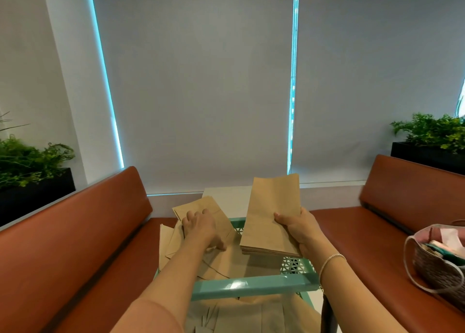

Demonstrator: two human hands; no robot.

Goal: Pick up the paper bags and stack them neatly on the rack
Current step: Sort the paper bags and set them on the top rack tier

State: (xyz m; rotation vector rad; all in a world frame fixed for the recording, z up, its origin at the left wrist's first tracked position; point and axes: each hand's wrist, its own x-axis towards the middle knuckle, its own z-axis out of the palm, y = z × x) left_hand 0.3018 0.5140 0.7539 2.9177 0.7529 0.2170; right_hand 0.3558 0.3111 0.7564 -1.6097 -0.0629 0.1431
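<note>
- Right hand (298, 229) grasps a neat stack of brown paper bags (273, 211) at its right edge, near the lower corner: thumb across the top face, fingers curled beneath. Stack held raised above the rack, long axis pointing toward 12 o'clock, slightly tilted.
- Right forearm comes in from 5 o'clock; a thin bracelet (329, 261) sits at the wrist.
- Left hand (201, 228) lies palm down on the loose bags (201, 213) at 9 o'clock of the held stack, fingers bent and pressing on the paper. Cannot tell whether it actually pinches a bag or only rests on it.
- Left forearm reaches in from 7 o'clock, crossing above the rack's near rail.
- Loose bags lie scattered and overlapping, fanned at differing angles, some spilling over the rack's left edge toward the bench seat.
- Rack (251, 286): teal metal, perforated floor showing bare at the near right corner, directly under the held stack. Near rail runs across at 6 o'clock.
- Small white table (226, 199) just beyond the rack at 12 o'clock, against the blinds.
- Left bench (75, 232) at 9 o'clock and right bench (377, 229) at 3 o'clock close in both sides.
- Woven basket (437, 262) on the right bench at 4 o'clock, well apart from the hands.
</note>
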